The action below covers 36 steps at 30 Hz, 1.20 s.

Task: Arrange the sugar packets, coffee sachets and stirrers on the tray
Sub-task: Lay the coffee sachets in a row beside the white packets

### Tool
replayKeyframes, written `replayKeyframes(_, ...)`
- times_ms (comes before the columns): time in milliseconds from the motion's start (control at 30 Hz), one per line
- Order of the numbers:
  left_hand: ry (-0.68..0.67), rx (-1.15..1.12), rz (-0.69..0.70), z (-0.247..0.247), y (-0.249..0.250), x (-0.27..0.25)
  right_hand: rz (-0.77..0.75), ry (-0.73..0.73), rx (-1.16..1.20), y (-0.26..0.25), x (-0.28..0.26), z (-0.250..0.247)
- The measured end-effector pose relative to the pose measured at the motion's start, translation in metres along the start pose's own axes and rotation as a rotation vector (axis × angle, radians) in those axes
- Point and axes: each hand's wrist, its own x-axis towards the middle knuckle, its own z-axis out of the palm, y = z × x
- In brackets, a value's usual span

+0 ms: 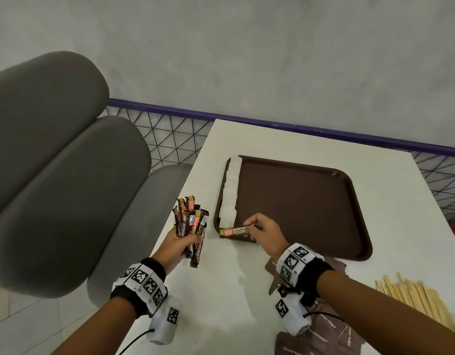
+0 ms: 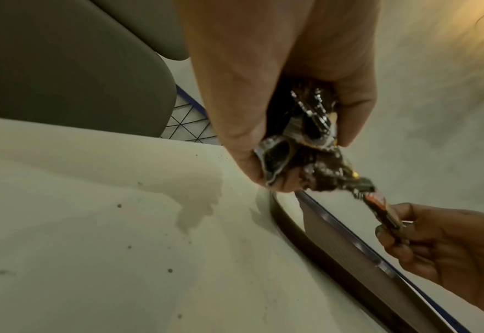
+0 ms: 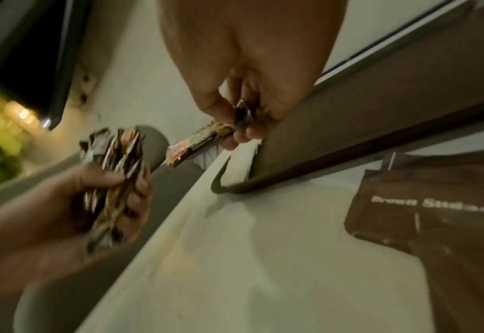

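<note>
While a bundle of coffee sachets is clutched in the left hand, one sachet, pinched by the right hand, is being laid at the tray's lower-left corner below the white sugar packets; release flat is called for next.

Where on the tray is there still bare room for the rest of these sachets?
The brown plastic tray is bare right of the white sugar packet row on its left edge. It is crowded only at the near-left corner, where the right hand lowers one coffee sachet.
</note>
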Motion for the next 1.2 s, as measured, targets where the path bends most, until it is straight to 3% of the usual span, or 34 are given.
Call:
replayKeyframes(100, -0.015, -0.011, 0.006, 0.010, 0.003, 0.000, 0.051, -0.030, 0.204, -0.007, 0.003, -0.007)
replayKeyframes(233, -0.027, -0.034, 0.027, 0.023, 0.008, 0.003, 0.016, -0.065, 0.310, -0.011, 0.000, -0.012)
replayKeyframes(733, 0.024, -0.027, 0.109, 0.052, 0.022, 0.021, -0.026, -0.125, 0.329, -0.016, 0.000, -0.031)
replayKeyframes(900, 0.076, -0.024, 0.154, 0.057, 0.026, 0.028, 0.053, -0.053, 0.480, -0.015, 0.005, -0.030)
replayKeyframes(1067, 0.115, -0.009, 0.160, 0.060, 0.024, 0.037, -0.065, 0.074, 0.300, -0.019, 0.008, -0.036)
replayKeyframes(1200, 0.111, 0.023, 0.124, 0.061, 0.022, 0.044, -0.030, 0.043, 0.318, -0.016, 0.008, -0.045)
